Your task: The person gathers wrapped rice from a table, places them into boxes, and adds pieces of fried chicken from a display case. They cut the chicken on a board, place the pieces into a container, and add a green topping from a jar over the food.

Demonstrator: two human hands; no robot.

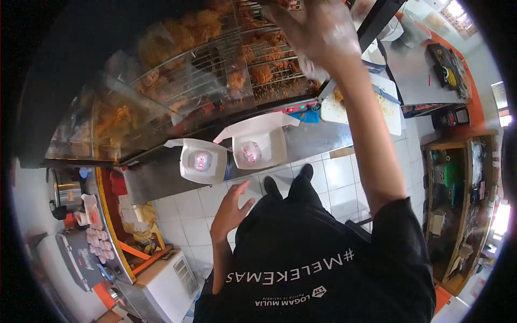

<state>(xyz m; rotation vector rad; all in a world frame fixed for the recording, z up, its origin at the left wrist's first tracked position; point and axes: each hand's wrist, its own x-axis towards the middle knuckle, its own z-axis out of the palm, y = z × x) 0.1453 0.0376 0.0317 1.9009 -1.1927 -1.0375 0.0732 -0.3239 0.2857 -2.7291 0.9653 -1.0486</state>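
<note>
My right hand [318, 32] reaches far forward to the wire racks of fried chicken [264, 70] inside the glass warming case. Its fingers are spread, it looks covered by a thin clear glove, and the motion blurs it. My left hand [231, 207] hovers low with fingers apart, holding nothing, just short of two open white takeaway boxes. The left box [202, 161] and the right box [253, 151] rest on the steel counter edge [161, 183], lids up, each with a red round logo inside.
A white cutting board [389, 116] with crumbs lies right of the case. At the left are a steel pot [64, 194] and several wrapped packets [97, 237]. A wooden shelf unit [458, 204] stands at the right, with white floor tiles [339, 188] below me.
</note>
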